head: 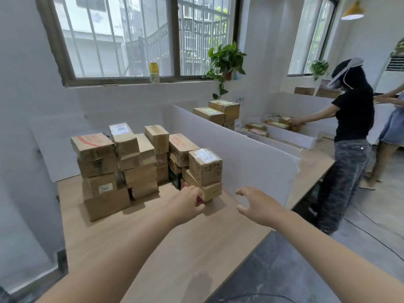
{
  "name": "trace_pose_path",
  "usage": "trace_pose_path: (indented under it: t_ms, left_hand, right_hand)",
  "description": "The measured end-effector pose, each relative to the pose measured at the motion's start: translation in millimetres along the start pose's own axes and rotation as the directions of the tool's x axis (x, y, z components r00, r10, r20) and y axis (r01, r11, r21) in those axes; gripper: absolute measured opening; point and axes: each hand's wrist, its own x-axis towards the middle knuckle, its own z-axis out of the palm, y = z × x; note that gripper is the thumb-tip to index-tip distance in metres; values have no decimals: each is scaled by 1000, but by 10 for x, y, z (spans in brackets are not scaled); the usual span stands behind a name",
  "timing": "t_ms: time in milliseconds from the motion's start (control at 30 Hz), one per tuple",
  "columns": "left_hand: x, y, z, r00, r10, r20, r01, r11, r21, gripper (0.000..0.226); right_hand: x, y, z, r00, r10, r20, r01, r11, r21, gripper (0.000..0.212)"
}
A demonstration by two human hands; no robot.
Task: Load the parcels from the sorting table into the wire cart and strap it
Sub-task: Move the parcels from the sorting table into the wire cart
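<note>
Several brown cardboard parcels are stacked on the wooden sorting table (153, 228). The nearest stack on the right has a labelled box (206, 166) on top of a flat box (209, 190), with a small red-sided parcel (200, 201) beneath. My left hand (188, 203) reaches to the left end of that bottom stack, its fingers touching the flat box and the red-sided parcel. My right hand (254, 206) hovers open to the right of the stack, fingers spread, holding nothing. No wire cart or strap is in view.
A white partition board (240, 149) stands right of the parcels. Beyond it lie more boxes (216, 112), and a person in black (347, 136) handles parcels there. A second person (391, 125) stands at the far right. The floor (284, 270) is grey.
</note>
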Motion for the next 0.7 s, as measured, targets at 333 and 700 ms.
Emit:
trace_pose_path:
  t_ms: [333, 700]
  left_hand:
    - [1190, -553, -82, 994, -88, -64, 81, 991, -108, 27]
    - [2078, -709, 79, 978, -210, -17, 208, 975, -79, 27]
  right_hand:
    - [1514, 97, -79, 998, -43, -35, 46, 994, 98, 45]
    - [2664, 470, -26, 999, -47, -12, 48, 981, 188, 42]
